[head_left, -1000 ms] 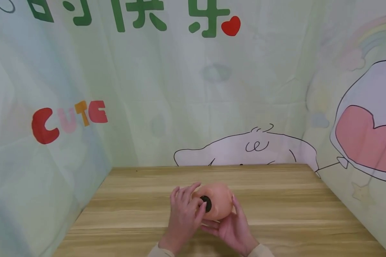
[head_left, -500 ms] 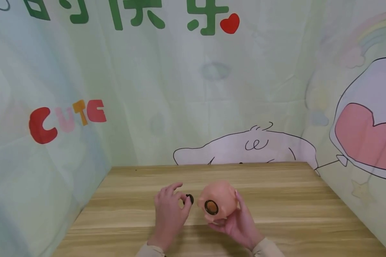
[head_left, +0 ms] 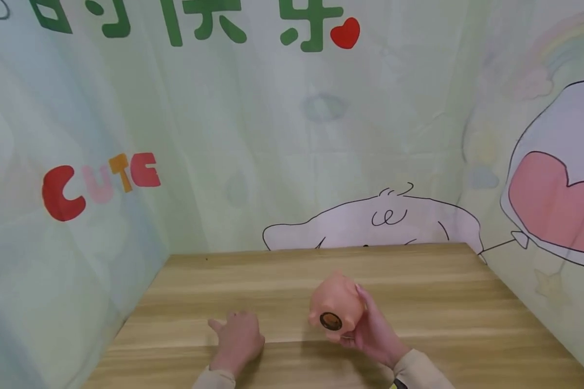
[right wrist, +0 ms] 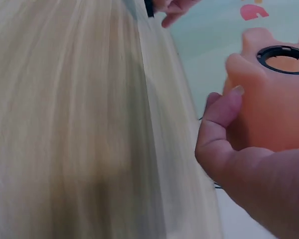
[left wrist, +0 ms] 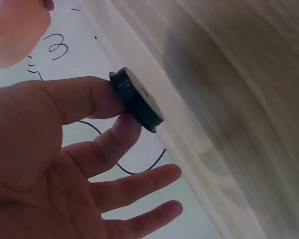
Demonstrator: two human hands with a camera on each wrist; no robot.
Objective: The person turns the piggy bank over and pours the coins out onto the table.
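Note:
My right hand (head_left: 377, 335) holds a pink-orange piggy bank (head_left: 338, 294) above the right-centre of the table, tilted so its underside with stubby feet faces me. A black ring (head_left: 331, 321) surrounds the uncovered round opening there; the right wrist view shows this ring (right wrist: 284, 59) on top, with the thumb (right wrist: 224, 109) against the bank's side. Lower left, my left hand (head_left: 238, 337) is turned back-up over the table. In the left wrist view it pinches a round black stopper (left wrist: 134, 99) between thumb and index finger, other fingers spread. The head view hides the stopper behind the hand.
A wood-grain table (head_left: 418, 275) spreads beneath both hands. Printed cloth (head_left: 214, 205) walls it in at the back and both sides. A dark shadow (left wrist: 204, 89) falls on the tabletop near the stopper.
The black stopper has come off the piggy bank's opening. My left hand has carried it left and lower, turning over. The right hand has shifted the bank slightly right, tipping its underside toward me.

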